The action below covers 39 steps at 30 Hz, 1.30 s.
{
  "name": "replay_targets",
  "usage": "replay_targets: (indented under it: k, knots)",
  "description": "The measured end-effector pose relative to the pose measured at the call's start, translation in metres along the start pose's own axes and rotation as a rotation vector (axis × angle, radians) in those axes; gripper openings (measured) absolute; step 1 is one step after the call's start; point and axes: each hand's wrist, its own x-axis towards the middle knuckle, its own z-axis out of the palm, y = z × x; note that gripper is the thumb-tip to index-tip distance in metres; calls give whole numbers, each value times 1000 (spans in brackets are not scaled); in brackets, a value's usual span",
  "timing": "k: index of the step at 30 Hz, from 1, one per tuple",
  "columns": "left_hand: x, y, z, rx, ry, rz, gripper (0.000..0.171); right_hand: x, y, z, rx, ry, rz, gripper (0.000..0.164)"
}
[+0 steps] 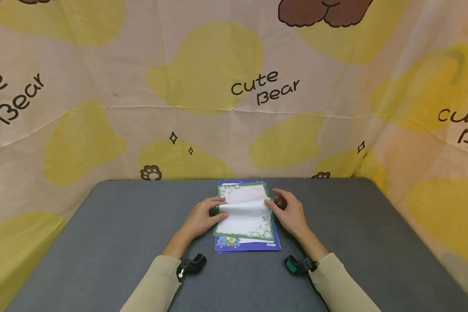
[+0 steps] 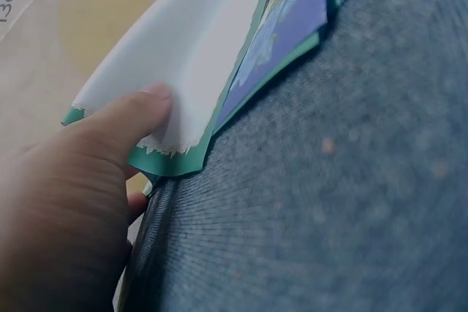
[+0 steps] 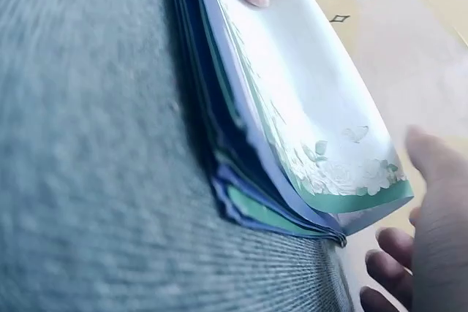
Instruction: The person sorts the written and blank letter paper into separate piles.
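Observation:
A white sheet of paper (image 1: 243, 219) with a green, flowered border lies on a stack of blue-purple bordered papers (image 1: 253, 247). A bend runs across its middle. At its left edge, my left hand (image 1: 203, 216) pinches it, the thumb (image 2: 150, 111) on top and fingers partly hidden beneath. My right hand (image 1: 291, 212) is by the opposite edge, its thumb near the sheet in the head view. The right wrist view shows a gap between that thumb (image 3: 431, 155) and the sheet's edge, with the other fingers loosely curled.
The stack rests on a grey table (image 1: 140, 216), near its far edge. Behind it hangs a cloth (image 1: 203, 73) with yellow patches and bear lettering. A black strap device sits on each wrist.

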Motion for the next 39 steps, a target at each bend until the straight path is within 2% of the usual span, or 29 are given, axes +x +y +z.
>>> replay_targets:
  k: [5, 10, 14, 17, 20, 26, 33, 35, 39]
  knots:
    - [1, 2, 0, -15, 27, 31, 42, -1, -3, 1, 86, -9, 63, 41]
    - [1, 3, 2, -15, 33, 52, 40, -3, -5, 2, 136, -24, 73, 37]
    - [0, 5, 3, -11, 17, 64, 41, -3, -4, 1, 208, -46, 76, 38]
    - [0, 6, 4, -6, 14, 77, 43, -3, -3, 1, 300, -78, 100, 40]
    - [-1, 7, 4, -4, 16, 88, 44, -3, -2, 1, 346, -96, 127, 40]
    - [-1, 7, 4, 4, 3, 98, 51, -3, -6, 0, 361, -117, 147, 43]
    - [-2, 7, 2, 31, -42, 80, 61, -8, -33, -14, 346, -153, 161, 43]
    - [-2, 8, 2, 36, -57, 69, 63, -8, -34, -14, 338, -151, 164, 43]
    - [-3, 10, 1, 48, -78, 46, 65, -6, -21, -6, 333, -134, 164, 43]
